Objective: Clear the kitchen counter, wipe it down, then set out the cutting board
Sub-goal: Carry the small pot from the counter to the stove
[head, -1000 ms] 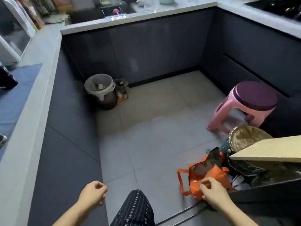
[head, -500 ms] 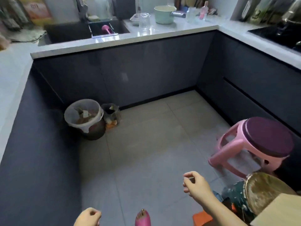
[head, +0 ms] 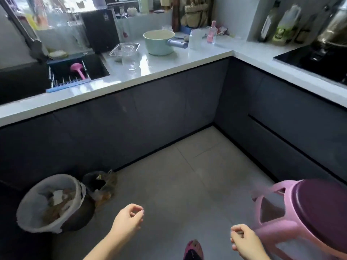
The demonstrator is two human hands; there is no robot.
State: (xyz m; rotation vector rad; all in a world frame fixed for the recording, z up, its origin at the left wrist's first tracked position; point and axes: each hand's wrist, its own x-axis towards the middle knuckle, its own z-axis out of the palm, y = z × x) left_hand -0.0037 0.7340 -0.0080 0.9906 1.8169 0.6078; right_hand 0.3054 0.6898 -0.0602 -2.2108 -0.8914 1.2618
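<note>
The white kitchen counter (head: 169, 66) runs across the upper half of the head view. On it stand a mint-green saucepan (head: 159, 42), a ribbed glass jar (head: 129, 56), a metal tray (head: 117, 50) behind the jar, and small bottles (head: 212, 34) further right. My left hand (head: 129, 220) hangs low over the floor with its fingers loosely curled and nothing in it. My right hand (head: 242, 239) is low too, beside the stool, fingers curled and holding nothing. No cutting board is in view.
A dark sink (head: 24, 81) with a blue rack and a pink ladle (head: 78, 69) lies at the left. A lined bin (head: 54, 203) and a small bag (head: 101, 184) stand on the grey floor. A pink stool (head: 308, 216) is at the right. A black hob (head: 317, 61) sits on the right counter.
My view has lifted from the floor to the counter. My right hand let go of the orange bag, which, with the wooden board, has dropped out of view. Both hands rose.
</note>
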